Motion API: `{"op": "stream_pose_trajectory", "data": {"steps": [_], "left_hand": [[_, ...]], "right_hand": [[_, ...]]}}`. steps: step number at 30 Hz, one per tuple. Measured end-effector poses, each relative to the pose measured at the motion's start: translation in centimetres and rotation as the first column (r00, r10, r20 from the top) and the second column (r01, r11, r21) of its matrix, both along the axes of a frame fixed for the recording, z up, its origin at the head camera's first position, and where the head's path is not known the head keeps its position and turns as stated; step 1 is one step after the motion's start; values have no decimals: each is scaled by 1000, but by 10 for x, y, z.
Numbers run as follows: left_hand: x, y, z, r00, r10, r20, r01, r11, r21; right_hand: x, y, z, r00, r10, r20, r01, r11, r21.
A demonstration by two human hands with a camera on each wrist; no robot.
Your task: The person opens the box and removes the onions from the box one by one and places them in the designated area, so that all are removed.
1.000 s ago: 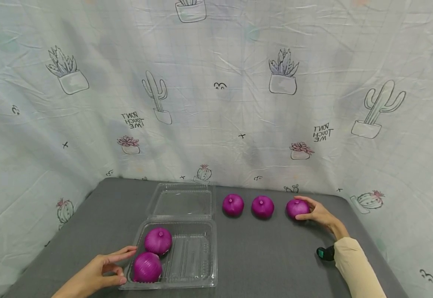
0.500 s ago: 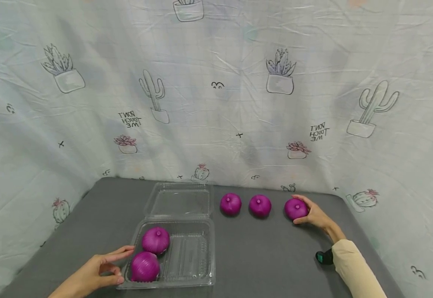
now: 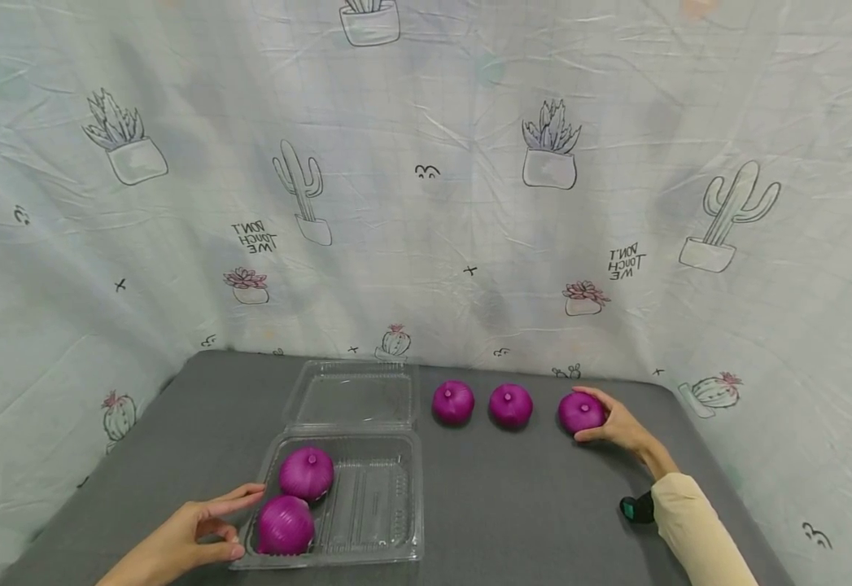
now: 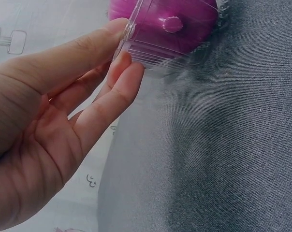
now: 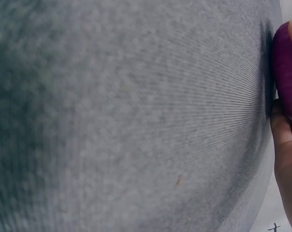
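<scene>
A clear plastic clamshell container [image 3: 367, 558] lies with its lid folded back, two purple onions in its left half: one [image 3: 307, 474] behind, one [image 3: 286, 526] in front. My left hand [image 3: 190, 533] pinches the container's near-left rim between thumb and fingers. In the left wrist view, the left hand [image 4: 64, 106] holds that rim, an onion [image 4: 184, 29] showing behind the plastic. At the right, my right hand [image 3: 619, 425] grips another purple onion [image 3: 581, 413] resting on the table. The right wrist view catches only part of this onion [image 5: 287, 72] and the fingers [image 5: 281, 126].
Two more purple onions, one [image 3: 453, 403] and its neighbour [image 3: 510, 406], stand in a row between the lid [image 3: 356, 399] and the right hand. All sit on a grey cloth-covered table [image 3: 513, 505]. A patterned curtain [image 3: 411, 203] hangs behind and at both sides.
The right hand has turned the far-right onion slightly, so its stem now faces more upward, and settled its grip. The left hand stays at the rim. The view has shifted slightly.
</scene>
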State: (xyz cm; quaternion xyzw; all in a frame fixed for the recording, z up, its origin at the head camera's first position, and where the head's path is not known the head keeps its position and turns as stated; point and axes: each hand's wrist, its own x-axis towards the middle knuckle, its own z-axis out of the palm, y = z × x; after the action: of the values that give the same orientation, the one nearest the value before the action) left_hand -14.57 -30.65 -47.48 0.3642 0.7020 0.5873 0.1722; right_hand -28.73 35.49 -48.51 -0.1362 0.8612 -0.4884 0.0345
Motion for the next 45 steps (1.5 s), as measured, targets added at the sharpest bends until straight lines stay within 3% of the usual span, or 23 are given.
{"op": "stream_pose_trajectory", "data": {"steps": [9, 16, 32, 45], "left_hand": [[0, -1, -5, 1000, -6, -11, 7, 1000, 18], [2, 0, -7, 999, -14, 36, 13, 1000, 19], [1, 0, -8, 1000, 0, -7, 0, 1000, 14], [1, 0, -6, 1000, -11, 29, 10, 999, 34]], "right_hand": [[-5, -7, -1, 1000, -20, 22, 19, 999, 41], [-5, -6, -2, 999, -12, 37, 10, 999, 43], [-5, -1, 2, 997, 0, 76, -4, 999, 46], [5, 12, 8, 990, 10, 141, -11, 1000, 7]]}}
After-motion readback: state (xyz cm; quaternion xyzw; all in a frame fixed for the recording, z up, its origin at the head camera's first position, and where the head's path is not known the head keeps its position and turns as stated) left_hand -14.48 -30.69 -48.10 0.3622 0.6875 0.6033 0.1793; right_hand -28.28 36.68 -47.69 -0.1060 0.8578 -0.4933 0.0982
